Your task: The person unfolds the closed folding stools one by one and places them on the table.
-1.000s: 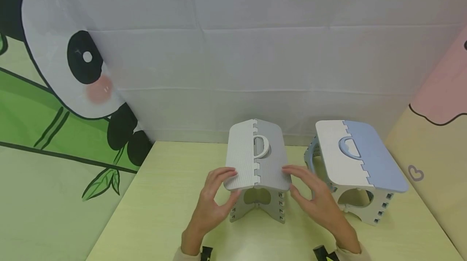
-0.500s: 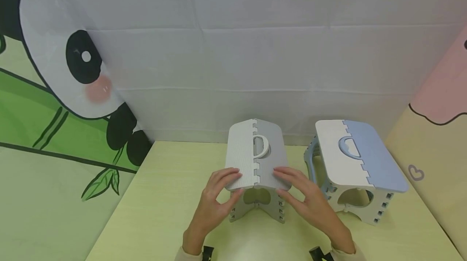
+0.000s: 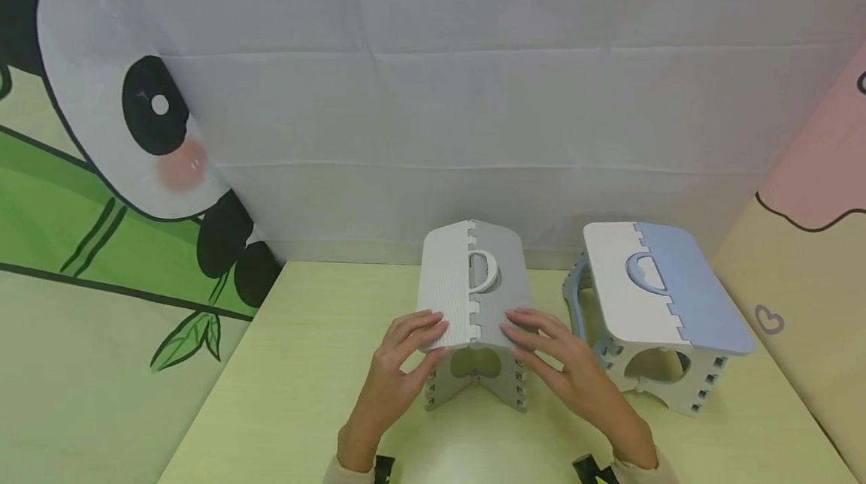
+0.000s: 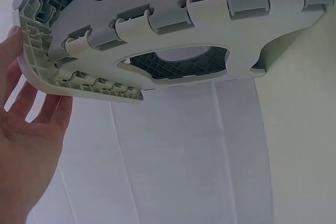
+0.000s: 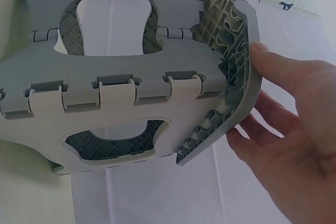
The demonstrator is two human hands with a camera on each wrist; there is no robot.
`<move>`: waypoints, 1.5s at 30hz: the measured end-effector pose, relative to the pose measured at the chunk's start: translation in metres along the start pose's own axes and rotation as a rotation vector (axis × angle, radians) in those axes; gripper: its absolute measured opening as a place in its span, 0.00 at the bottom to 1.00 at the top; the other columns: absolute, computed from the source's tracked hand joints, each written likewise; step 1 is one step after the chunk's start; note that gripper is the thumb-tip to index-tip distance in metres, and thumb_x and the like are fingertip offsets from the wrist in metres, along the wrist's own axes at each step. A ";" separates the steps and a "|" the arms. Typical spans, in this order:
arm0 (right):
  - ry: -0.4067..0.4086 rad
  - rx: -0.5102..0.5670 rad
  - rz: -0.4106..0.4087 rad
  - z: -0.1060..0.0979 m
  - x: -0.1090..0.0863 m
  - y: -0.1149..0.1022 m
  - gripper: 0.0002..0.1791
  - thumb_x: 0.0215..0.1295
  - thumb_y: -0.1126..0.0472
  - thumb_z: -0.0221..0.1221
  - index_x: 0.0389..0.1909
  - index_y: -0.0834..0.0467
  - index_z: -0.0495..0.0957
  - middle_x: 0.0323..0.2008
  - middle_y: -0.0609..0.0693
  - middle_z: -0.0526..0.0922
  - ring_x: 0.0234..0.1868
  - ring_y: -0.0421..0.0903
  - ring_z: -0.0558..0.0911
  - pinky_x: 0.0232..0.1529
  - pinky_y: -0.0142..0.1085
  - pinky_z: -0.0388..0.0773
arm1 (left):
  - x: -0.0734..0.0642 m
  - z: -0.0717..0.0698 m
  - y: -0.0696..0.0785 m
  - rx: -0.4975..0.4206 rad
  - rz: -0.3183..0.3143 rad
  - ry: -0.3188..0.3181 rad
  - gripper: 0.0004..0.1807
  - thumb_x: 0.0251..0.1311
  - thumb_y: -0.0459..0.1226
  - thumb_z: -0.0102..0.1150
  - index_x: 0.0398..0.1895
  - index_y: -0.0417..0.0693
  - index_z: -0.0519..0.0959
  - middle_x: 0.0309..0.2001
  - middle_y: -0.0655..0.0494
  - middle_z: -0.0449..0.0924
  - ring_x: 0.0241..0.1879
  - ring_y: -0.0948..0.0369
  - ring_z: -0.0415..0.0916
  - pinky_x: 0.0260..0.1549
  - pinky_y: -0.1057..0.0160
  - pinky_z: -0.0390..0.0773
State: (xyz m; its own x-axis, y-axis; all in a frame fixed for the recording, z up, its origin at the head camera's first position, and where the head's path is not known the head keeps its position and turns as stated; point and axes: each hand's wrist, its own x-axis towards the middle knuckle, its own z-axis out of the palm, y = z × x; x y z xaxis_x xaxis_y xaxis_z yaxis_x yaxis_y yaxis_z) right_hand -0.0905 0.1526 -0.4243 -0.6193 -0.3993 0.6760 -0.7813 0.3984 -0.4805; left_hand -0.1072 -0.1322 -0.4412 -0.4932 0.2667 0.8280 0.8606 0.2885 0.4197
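Observation:
A small folding step stool [image 3: 497, 285], with one white and one grey top panel, stands partly folded, its top bent along the middle seam. My left hand [image 3: 397, 379] rests its fingertips on the white panel's near corner, thumb at the front edge. On the grey panel, my right hand [image 3: 571, 371] lies the same way, fingers on top and thumb at the edge. In the left wrist view, the thumb touches the white panel's rim [image 4: 31, 72]. The right wrist view shows that thumb against the grey panel's rim [image 5: 253, 85]. Neither thumb visibly reaches under the panel.
To the right, a white and blue folding stool [image 3: 707, 296] stands fully unfolded with a flat top. Both stools are on a pale yellow table [image 3: 325, 364]. A white sheet [image 3: 433, 108] hangs behind, with cartoon-printed panels at the left and right.
My right hand has slid left, bringing its fingers from the grey panel's outer edge farther onto its top. The left fingers have edged slightly inward. The stool's bend looks unchanged.

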 end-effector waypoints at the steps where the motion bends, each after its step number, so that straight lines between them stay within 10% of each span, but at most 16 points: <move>1: 0.000 0.001 -0.008 0.000 0.000 0.000 0.30 0.58 0.75 0.69 0.63 0.58 0.81 0.64 0.57 0.78 0.68 0.53 0.73 0.69 0.27 0.66 | 0.000 0.000 0.000 0.002 0.003 0.001 0.26 0.49 0.22 0.75 0.55 0.38 0.84 0.56 0.43 0.82 0.60 0.45 0.74 0.66 0.62 0.72; 45: -0.009 -0.027 -0.022 0.002 -0.002 0.001 0.28 0.58 0.76 0.68 0.62 0.59 0.82 0.64 0.59 0.78 0.69 0.56 0.72 0.71 0.27 0.62 | -0.002 -0.001 -0.004 0.100 -0.003 -0.081 0.18 0.66 0.35 0.67 0.58 0.42 0.83 0.59 0.46 0.81 0.62 0.46 0.72 0.67 0.61 0.70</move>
State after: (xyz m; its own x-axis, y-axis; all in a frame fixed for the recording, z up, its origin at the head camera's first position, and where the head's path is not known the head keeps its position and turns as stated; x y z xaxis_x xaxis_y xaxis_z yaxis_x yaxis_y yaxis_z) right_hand -0.0907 0.1521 -0.4270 -0.6024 -0.4159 0.6813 -0.7927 0.4115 -0.4498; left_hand -0.1093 -0.1346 -0.4444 -0.5083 0.3382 0.7920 0.8440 0.3785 0.3801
